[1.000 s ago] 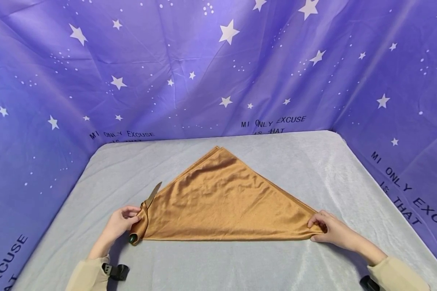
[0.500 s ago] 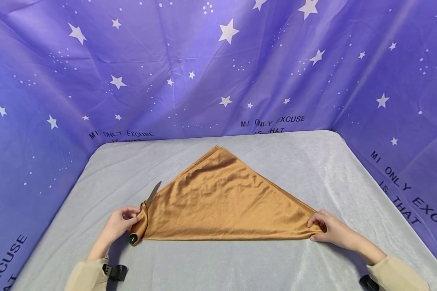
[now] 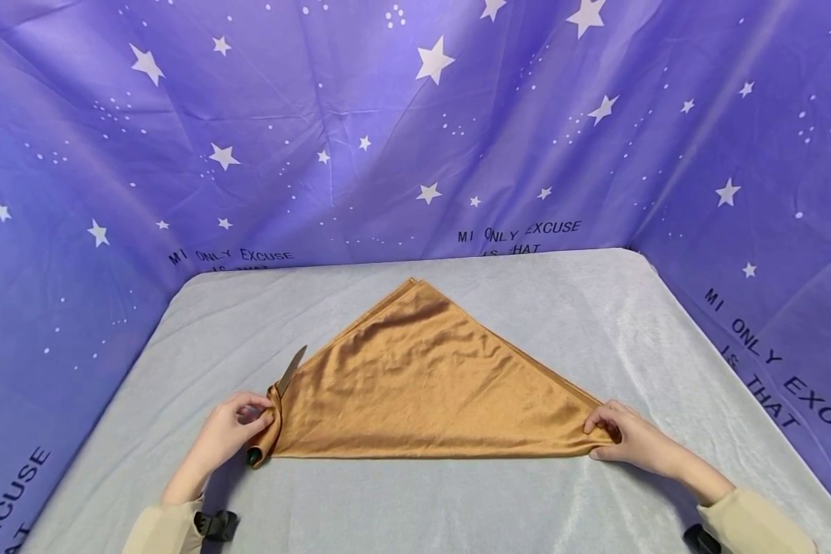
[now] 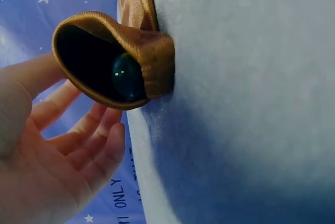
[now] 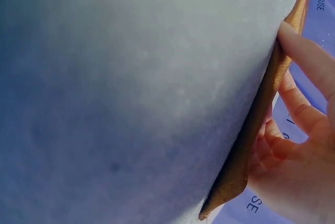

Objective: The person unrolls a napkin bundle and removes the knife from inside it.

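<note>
A golden-brown satin cloth (image 3: 422, 385) lies folded in a triangle, its point away from me. At its left corner the cloth is rolled around a knife (image 3: 292, 371); the blade sticks out at the far end. The rounded dark green handle end (image 4: 127, 77) shows inside the roll's near opening, and the middle of the knife is hidden. My left hand (image 3: 227, 432) pinches the rolled part between thumb and fingers. At the opposite corner, my right hand (image 3: 633, 442) holds the cloth's edge, thumb (image 5: 303, 51) at the near side and fingers over the top.
A pale grey-blue velvety cover (image 3: 415, 508) spreads over the table beneath the cloth. Purple star-printed curtains (image 3: 360, 115) close in the back and both sides. A black strap device (image 3: 216, 525) sits on the left wrist, another (image 3: 702, 538) on the right.
My left hand has shifted slightly to the right, its thumb reaching farther over the roll, and less of the green handle end shows. The right hand and the rest of the cloth stay put.
</note>
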### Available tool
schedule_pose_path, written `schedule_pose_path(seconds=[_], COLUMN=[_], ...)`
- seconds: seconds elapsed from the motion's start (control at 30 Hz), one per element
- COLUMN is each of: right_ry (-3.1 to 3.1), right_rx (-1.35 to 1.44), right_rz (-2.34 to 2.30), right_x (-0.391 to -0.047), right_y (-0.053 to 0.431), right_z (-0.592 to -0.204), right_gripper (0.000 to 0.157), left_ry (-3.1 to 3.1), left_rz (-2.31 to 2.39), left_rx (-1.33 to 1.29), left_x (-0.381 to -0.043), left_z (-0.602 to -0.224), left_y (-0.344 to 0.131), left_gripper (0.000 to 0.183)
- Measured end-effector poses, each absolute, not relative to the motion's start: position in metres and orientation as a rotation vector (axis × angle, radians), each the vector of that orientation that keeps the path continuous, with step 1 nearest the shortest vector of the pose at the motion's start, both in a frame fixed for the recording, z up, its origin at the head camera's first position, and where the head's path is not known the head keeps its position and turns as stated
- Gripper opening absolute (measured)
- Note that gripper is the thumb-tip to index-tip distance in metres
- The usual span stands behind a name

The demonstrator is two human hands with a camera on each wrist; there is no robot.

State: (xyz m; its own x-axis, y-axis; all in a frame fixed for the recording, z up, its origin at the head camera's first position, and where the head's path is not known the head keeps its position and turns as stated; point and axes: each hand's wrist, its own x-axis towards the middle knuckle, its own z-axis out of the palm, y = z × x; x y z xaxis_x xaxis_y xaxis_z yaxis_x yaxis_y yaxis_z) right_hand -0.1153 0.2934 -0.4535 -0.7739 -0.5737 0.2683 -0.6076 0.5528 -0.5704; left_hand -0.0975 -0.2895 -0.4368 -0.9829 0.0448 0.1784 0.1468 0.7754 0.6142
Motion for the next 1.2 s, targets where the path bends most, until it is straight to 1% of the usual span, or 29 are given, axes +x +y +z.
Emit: schedule_pose_path(seconds=[0.57, 0.93, 1.2], right_ry=[-2.7, -2.699, -2.7], right_rx=[1.05, 1.047, 1.046], right_rz=[1.042, 1.045, 1.035], right_x=[-0.1149, -0.1134, -0.1138], right_y=[0.2927, 0.2926, 0.2926], right_z=[-0.4553, -0.4547, -0.4545], right_gripper=[0.033, 0.032, 0.033], left_ry=[-2.884, -2.913, -2.957], left_rz=[-0.927, -0.93, -0.956], left_rx=[-0.336, -0.33, -0.253], left_x=[-0.0911, -0.0944, -0.0959], left_z=[-0.4422, -0.4455, -0.4428], left_y=[-0.2918, -0.2922, -0.2893], left_gripper=[0.02, 0.02, 0.018])
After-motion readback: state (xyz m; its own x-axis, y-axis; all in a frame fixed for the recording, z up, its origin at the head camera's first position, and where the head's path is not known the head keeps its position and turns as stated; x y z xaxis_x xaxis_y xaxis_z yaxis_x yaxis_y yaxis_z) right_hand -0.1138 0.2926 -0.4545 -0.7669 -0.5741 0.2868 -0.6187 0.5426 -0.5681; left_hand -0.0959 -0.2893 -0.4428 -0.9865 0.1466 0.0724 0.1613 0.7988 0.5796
